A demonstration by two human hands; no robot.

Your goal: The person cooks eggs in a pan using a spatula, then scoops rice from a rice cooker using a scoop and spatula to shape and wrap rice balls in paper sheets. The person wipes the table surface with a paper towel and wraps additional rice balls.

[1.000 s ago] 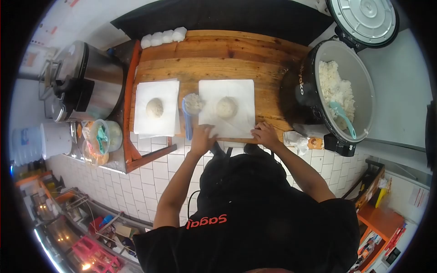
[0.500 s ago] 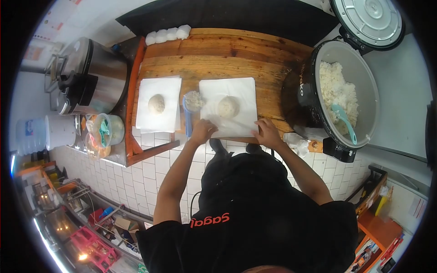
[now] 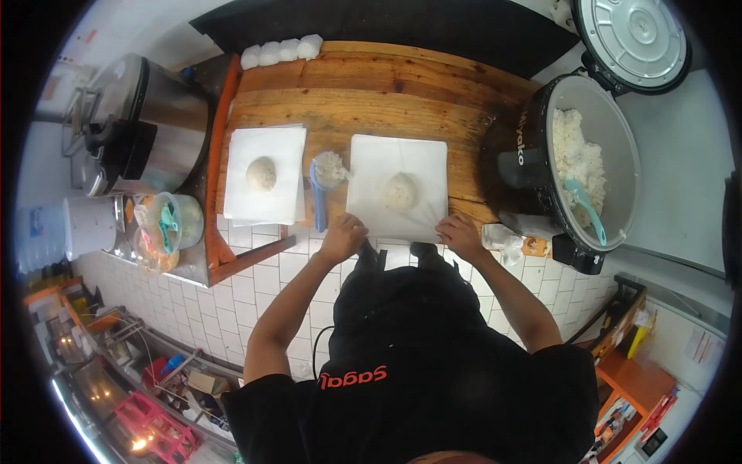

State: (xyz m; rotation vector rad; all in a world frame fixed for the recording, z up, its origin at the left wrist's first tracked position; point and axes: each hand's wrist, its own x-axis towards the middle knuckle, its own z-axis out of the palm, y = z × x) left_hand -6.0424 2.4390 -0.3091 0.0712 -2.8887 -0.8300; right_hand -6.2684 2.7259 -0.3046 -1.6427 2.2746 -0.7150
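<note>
A sheet of white paper (image 3: 371,166) lies on the wooden table with a rounded mound of rice (image 3: 400,192) near its middle. My left hand (image 3: 345,237) pinches the paper's near left corner, and my right hand (image 3: 461,233) pinches the near right corner. Just left of this paper is a blue-handled scoop (image 3: 320,203) with rice in its cup. Farther left, a stack of white paper (image 3: 287,182) carries a second rice mound (image 3: 261,175).
On the right stands a large open rice cooker (image 3: 506,166) holding rice and a teal spatula (image 3: 586,207). Wrapped white bundles (image 3: 288,51) sit at the table's back left. A steel pot (image 3: 174,127) and a plastic tub (image 3: 188,220) are at the left.
The paper between my hands has shifted slightly to the right with its rice mound. Both hands have moved along with it, their fingers closed on its near corners.
</note>
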